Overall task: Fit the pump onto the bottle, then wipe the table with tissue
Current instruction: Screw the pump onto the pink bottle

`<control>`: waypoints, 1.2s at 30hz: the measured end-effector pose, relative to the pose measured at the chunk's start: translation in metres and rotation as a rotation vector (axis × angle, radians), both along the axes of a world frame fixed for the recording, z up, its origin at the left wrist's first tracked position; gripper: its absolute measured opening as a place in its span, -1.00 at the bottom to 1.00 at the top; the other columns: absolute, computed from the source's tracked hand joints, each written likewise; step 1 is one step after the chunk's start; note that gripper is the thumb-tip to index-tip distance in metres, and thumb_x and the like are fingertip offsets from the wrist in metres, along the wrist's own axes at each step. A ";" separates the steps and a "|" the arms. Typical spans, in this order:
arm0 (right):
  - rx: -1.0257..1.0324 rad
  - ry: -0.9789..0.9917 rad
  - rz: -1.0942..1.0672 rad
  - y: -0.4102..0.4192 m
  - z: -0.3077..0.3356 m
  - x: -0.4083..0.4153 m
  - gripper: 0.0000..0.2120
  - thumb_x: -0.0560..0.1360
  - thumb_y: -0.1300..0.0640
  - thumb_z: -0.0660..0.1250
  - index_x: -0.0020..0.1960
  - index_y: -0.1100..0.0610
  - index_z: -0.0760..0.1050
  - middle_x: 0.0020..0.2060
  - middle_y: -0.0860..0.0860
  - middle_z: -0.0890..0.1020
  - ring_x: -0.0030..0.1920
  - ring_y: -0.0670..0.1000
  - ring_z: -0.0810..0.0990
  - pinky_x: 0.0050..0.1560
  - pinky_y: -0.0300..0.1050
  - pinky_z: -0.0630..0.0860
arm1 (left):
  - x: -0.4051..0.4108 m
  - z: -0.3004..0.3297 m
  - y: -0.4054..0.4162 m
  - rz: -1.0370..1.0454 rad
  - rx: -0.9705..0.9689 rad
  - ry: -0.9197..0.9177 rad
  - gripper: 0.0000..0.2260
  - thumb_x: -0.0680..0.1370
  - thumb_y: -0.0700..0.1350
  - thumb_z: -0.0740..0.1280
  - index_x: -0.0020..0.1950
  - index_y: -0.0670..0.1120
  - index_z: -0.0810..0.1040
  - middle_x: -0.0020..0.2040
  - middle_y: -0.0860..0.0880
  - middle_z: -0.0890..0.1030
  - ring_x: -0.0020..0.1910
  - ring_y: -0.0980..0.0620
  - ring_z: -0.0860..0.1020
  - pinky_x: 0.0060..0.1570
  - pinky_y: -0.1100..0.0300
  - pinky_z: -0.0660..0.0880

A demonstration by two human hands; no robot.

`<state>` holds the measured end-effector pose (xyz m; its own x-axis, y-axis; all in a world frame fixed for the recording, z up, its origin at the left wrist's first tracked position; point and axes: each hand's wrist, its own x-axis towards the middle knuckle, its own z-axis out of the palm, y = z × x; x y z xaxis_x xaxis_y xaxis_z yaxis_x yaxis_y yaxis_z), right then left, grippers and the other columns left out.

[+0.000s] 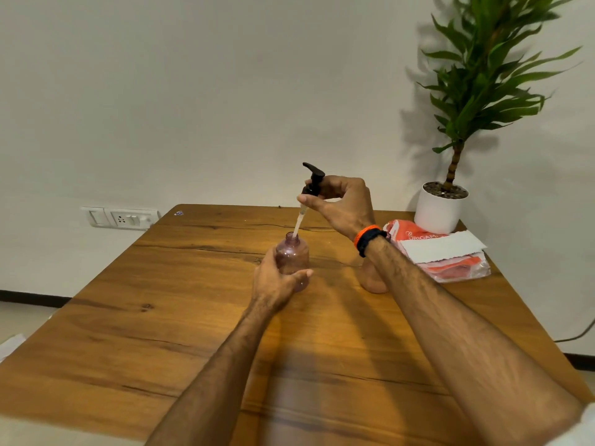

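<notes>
At the far right corner of the wooden table we see a potted plant [450, 175] in a white pot [436, 212], close to the white wall [225, 91]. We spot a switch and socket panel [120, 217] low on that wall, left of the table.

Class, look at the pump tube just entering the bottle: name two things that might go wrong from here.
1. The tube enters the bottle at a slant, with the pump pinched high by the right hand; it may bend or catch on the neck.
2. The left hand grips the bottle low; pressing down off-centre might tip it.
</notes>
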<state>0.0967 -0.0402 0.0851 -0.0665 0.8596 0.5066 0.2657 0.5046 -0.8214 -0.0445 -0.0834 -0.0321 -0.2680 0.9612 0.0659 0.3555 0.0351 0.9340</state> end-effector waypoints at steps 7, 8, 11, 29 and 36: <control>0.035 0.092 -0.037 -0.006 0.025 0.031 -0.81 0.31 0.10 0.58 -0.10 0.01 0.67 -0.24 -0.21 0.68 -0.19 -0.28 0.66 -0.09 -0.46 0.53 | 0.018 0.031 -0.012 0.103 0.128 0.069 0.01 0.19 0.04 0.64 0.52 -0.12 0.22 0.46 -0.13 0.37 0.41 -0.09 0.37 0.30 0.04 0.46; 0.038 0.091 -0.042 -0.007 0.027 0.036 -0.82 0.31 0.11 0.58 -0.12 -0.01 0.66 -0.26 -0.23 0.68 -0.20 -0.29 0.66 -0.11 -0.48 0.51 | 0.023 0.037 -0.014 0.149 0.227 0.121 -0.01 0.18 0.08 0.63 0.50 -0.13 0.25 0.45 -0.12 0.38 0.41 -0.07 0.37 0.36 0.04 0.41; 0.038 0.088 -0.072 -0.008 0.034 0.055 -0.83 0.31 0.11 0.59 -0.16 -0.07 0.65 -0.30 -0.25 0.67 -0.21 -0.30 0.65 -0.14 -0.51 0.50 | 0.043 0.054 -0.017 0.181 0.481 0.161 -0.12 0.19 0.10 0.62 0.43 -0.13 0.37 0.37 -0.07 0.47 0.28 0.08 0.43 0.26 0.27 0.45; 0.053 -0.133 -0.230 0.003 0.039 0.139 -0.71 0.32 0.03 0.57 0.01 0.09 0.68 -0.21 -0.13 0.67 -0.19 -0.26 0.62 -0.15 -0.41 0.48 | 0.144 0.020 0.019 -0.114 0.115 0.074 -0.26 0.27 0.08 0.60 0.38 -0.03 0.43 0.32 -0.03 0.54 0.30 -0.05 0.51 0.24 -0.08 0.52; 0.001 -0.210 -0.205 0.010 0.015 0.134 -0.71 0.29 0.01 0.59 -0.02 0.06 0.69 -0.27 -0.19 0.65 -0.29 -0.40 0.58 -0.32 -0.59 0.40 | 0.142 0.011 0.021 -0.123 0.115 0.016 -0.30 0.25 0.11 0.60 0.33 0.05 0.46 0.27 -0.02 0.57 0.22 -0.05 0.55 0.16 -0.10 0.56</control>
